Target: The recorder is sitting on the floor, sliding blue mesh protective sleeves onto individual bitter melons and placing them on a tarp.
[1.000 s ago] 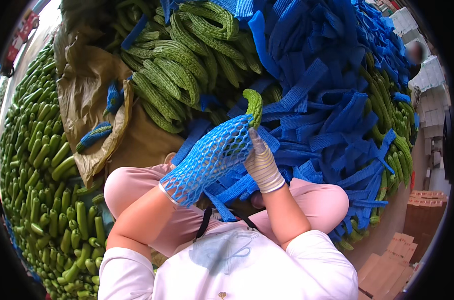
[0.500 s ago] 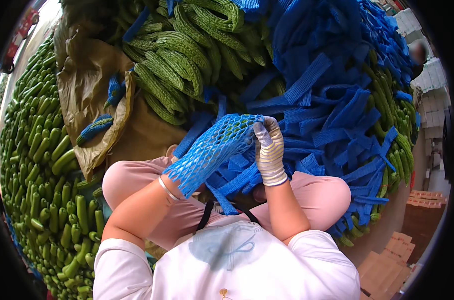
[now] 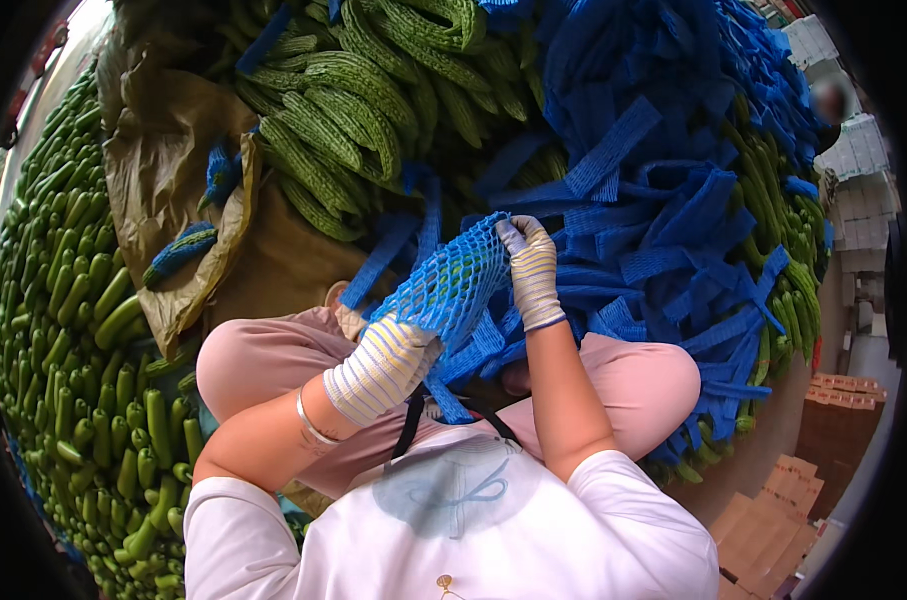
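a broad pile of smooth green vegetables [image 3: 93, 400] fills the left side, and a heap of loose blue net sleeves [image 3: 663, 215] spreads nearly as widely on the right. ahead lies a stack of bumpy green gourds [image 3: 338, 120], with a crumpled brown sheet [image 3: 168, 170] beside it. smaller again is the stretched blue net [image 3: 485, 250], tilted between the hands above the person's crossed legs [image 3: 263, 365]. the gloved left hand [image 3: 385, 368] is at its lower end, fingers hidden under the mesh, so i cannot tell how they are set; the gloved right hand [image 3: 535, 272] pinches the upper end between thumb and fingers. a single gourd [image 3: 457, 272] sits inside, green through the mesh.

the step in hand looks like drawing the net over that gourd. the next move seems to call for freeing the left fingers while the right pinch steadies the top, so the mesh can settle.

compared with a second ago, the left glove, then covered to the wrist by netting, is largely bare of it, and the gourd's tip, then poking past the upper end, is now enclosed.
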The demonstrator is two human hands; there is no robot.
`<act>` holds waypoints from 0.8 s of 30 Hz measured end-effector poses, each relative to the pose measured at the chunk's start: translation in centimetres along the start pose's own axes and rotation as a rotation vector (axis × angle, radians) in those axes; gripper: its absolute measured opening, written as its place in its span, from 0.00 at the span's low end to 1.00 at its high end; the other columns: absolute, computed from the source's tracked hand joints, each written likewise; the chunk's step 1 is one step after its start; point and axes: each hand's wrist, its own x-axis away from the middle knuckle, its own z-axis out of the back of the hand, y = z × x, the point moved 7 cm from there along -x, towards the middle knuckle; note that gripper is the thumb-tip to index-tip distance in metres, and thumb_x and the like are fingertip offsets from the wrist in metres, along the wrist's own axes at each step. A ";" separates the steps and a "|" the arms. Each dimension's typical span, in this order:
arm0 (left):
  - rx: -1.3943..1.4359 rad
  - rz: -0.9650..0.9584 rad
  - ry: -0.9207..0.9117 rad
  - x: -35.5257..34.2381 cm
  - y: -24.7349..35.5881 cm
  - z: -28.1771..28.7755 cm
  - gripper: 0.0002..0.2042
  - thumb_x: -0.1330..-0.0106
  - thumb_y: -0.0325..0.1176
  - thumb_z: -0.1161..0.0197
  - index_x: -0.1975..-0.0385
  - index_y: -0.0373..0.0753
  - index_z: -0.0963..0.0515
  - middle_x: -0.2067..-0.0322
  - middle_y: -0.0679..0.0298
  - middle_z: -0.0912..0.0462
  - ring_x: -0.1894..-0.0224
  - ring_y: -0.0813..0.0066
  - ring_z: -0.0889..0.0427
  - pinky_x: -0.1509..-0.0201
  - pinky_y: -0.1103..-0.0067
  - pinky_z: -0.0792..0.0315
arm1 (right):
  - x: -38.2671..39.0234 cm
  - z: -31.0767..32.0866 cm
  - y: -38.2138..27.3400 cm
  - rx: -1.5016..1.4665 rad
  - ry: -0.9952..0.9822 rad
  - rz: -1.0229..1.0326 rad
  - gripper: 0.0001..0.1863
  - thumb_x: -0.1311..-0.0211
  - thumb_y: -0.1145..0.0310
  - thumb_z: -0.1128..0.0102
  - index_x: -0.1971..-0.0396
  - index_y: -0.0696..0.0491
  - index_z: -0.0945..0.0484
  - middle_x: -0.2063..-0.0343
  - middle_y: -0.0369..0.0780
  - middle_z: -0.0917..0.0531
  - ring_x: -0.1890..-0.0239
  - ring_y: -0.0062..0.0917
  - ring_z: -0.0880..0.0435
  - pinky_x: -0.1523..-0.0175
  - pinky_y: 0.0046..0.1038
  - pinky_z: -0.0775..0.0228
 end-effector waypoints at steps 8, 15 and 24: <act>1.049 -0.027 0.013 -0.3 5.7 0.4 0.33 0.36 0.20 0.44 0.32 0.37 0.50 0.38 0.57 0.36 0.37 0.72 0.35 0.36 0.78 0.37 | -1.2 5.5 4.9 0.157 0.166 -0.050 0.15 0.37 0.60 0.41 0.61 0.57 0.23 0.70 0.33 0.23 0.69 0.15 0.31 0.61 0.21 0.34; -0.644 -0.451 -0.212 0.3 7.0 -2.9 0.24 0.40 0.27 0.39 0.42 0.36 0.33 0.51 0.47 0.25 0.55 0.54 0.21 0.58 0.73 0.25 | 7.4 0.2 -2.8 -0.682 -0.361 -0.561 0.33 0.41 0.50 0.39 0.46 0.60 0.34 0.56 0.52 0.22 0.60 0.39 0.17 0.55 0.42 0.21; 0.043 -0.457 0.510 -2.9 7.8 6.3 0.25 0.43 0.25 0.33 0.45 0.37 0.33 0.64 0.65 0.26 0.62 0.81 0.27 0.52 0.82 0.30 | 10.8 -3.7 -6.0 -0.492 -0.538 -0.435 0.30 0.53 0.60 0.29 0.50 0.56 0.29 0.65 0.42 0.18 0.68 0.29 0.16 0.62 0.28 0.20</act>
